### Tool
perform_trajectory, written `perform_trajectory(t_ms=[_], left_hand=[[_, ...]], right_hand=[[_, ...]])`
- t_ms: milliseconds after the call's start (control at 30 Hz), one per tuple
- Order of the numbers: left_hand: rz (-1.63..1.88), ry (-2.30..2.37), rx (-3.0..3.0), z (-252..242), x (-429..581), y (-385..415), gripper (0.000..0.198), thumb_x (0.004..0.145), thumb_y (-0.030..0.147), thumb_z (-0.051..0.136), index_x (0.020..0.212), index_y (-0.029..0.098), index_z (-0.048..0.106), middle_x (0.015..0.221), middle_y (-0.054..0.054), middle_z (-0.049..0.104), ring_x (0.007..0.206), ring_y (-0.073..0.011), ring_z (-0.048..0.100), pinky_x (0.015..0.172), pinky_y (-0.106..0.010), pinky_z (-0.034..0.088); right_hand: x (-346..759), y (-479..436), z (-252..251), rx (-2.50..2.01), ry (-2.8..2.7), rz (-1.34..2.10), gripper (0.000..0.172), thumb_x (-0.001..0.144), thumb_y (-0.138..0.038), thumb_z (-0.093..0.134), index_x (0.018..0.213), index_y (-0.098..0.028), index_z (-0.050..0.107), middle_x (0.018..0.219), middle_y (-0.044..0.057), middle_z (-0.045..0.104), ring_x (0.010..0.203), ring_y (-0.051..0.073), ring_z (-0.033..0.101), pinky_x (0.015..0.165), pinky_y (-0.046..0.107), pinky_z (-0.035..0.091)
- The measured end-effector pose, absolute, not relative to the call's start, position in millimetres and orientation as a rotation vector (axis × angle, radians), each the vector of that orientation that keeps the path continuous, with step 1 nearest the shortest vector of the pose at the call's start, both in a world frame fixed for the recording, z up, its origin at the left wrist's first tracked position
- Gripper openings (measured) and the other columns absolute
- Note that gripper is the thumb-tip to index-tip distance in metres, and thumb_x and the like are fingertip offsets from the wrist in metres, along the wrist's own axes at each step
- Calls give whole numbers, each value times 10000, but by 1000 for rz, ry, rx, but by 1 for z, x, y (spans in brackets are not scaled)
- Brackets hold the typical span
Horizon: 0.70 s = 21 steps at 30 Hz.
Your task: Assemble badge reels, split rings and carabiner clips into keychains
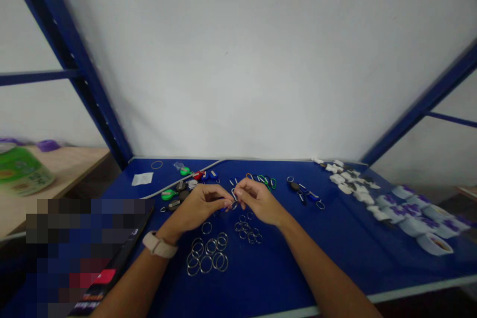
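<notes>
My left hand (199,206) and my right hand (259,201) meet above the blue tabletop (283,263), their fingertips pinching a small metal ring or clip (234,200) that they largely hide. Just below my left hand lies a loose group of large silver split rings (206,254). Smaller silver rings (246,228) sit under my right hand. Colored carabiners (266,181) lie beyond my fingers, and green and black key fobs (175,195) lie beyond my left hand. A pale strap watch (160,244) circles my left wrist.
A dark box (126,243), partly pixelated, lies at the table's left edge. White pieces (346,179) and white rolls with purple marks (413,213) fill the right side. Blue shelf uprights (74,64) stand at both sides before a white wall.
</notes>
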State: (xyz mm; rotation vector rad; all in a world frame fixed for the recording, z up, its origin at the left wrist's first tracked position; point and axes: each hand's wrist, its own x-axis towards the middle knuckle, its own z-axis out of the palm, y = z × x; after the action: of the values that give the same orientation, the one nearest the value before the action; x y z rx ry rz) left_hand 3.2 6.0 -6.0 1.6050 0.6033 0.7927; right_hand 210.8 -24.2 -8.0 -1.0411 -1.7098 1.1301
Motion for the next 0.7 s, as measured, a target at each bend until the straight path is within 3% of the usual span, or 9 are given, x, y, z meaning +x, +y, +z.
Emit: perform_trajectory(t_ms=[333, 700], left_hand=[[1029, 733, 1575, -17, 10, 10, 138, 815, 289, 718, 872, 164, 735, 861, -57, 752, 807, -188, 678, 775, -337, 534], [1074, 797, 1740, -18, 12, 8, 132, 856, 267, 658, 917, 162, 710, 902, -73, 735, 840, -199, 673, 792, -354, 530]], right_hand=[[194, -29, -15, -1144, -1666, 946, 217, 879, -387, 638, 863, -172, 608, 623, -45, 512, 542, 99, 434, 524, 237, 338], [198, -27, -22, -1130, -1769, 935, 135, 956, -316, 526, 914, -191, 556, 688, -26, 571, 531, 106, 509, 530, 243, 398]])
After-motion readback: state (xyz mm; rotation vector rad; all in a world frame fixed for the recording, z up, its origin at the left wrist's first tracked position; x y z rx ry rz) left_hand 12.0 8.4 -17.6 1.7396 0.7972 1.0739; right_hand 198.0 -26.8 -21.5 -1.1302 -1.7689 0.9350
